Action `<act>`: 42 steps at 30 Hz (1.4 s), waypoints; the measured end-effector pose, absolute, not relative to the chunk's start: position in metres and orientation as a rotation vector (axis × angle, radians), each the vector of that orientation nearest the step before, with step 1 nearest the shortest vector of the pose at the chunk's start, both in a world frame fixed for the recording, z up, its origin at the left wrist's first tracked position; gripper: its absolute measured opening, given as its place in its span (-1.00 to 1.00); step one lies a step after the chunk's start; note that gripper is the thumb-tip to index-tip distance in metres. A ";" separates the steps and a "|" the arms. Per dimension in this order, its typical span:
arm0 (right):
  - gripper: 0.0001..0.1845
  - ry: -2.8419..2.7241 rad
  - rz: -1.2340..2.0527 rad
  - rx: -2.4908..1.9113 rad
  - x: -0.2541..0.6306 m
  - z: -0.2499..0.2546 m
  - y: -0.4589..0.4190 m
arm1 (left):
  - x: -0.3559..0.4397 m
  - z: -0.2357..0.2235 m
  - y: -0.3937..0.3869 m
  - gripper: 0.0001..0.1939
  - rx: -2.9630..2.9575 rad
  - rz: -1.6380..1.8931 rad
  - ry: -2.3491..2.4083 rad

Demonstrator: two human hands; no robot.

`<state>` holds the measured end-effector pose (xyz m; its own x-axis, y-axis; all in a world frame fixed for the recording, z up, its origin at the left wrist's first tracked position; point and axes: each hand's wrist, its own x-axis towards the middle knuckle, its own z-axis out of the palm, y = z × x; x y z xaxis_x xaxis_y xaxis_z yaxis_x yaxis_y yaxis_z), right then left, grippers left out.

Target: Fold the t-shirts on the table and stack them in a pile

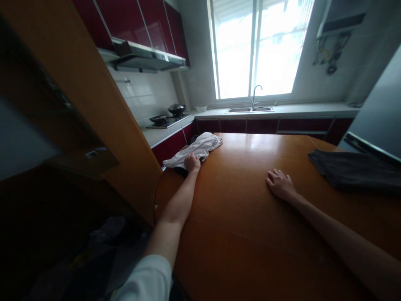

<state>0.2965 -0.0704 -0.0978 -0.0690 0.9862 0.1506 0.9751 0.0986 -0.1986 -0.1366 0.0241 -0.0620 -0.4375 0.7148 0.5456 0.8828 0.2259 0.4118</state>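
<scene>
A crumpled white garment (200,144) lies at the far left edge of the wooden table (238,200), with something dark partly showing under it. My left hand (192,162) reaches out to it, fingers curled and closed on its near side. Resting palm down on the tabletop, my right hand (281,184) holds nothing and its fingers are slightly apart. To the right of that hand lies a folded dark grey garment (354,169), not touched by either hand.
Beyond the table runs a white counter (300,109) with a sink (239,110) beneath the window. Pans (177,109) stand on the stove at the back left. A wooden cabinet panel (125,138) rises at the left, and a grey fridge (379,104) stands at the right.
</scene>
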 end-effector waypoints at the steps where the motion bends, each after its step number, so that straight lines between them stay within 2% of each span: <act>1: -0.38 -2.130 0.064 -1.957 0.297 -0.098 -0.070 | -0.137 -0.063 0.026 -0.62 -1.507 -0.997 -2.272; 14: -0.39 -2.119 0.047 -1.942 0.297 -0.099 -0.070 | -0.131 -0.063 0.024 -0.65 -1.369 -0.905 -2.378; 20: -0.40 -2.132 0.041 -1.946 0.297 -0.098 -0.069 | -0.126 -0.060 0.019 -0.82 -1.349 -0.917 -2.359; 24: -0.40 -2.129 0.049 -1.946 0.297 -0.098 -0.069 | -0.126 -0.055 0.016 -0.84 -1.415 -0.906 -2.336; 30: -0.38 -2.131 0.072 -1.962 0.296 -0.096 -0.070 | -0.111 -0.042 0.013 -0.74 -1.554 -0.889 -2.278; 42: -0.40 -2.134 0.059 -1.944 0.296 -0.096 -0.071 | -0.013 -0.043 -0.018 -0.51 -2.131 -0.909 -2.000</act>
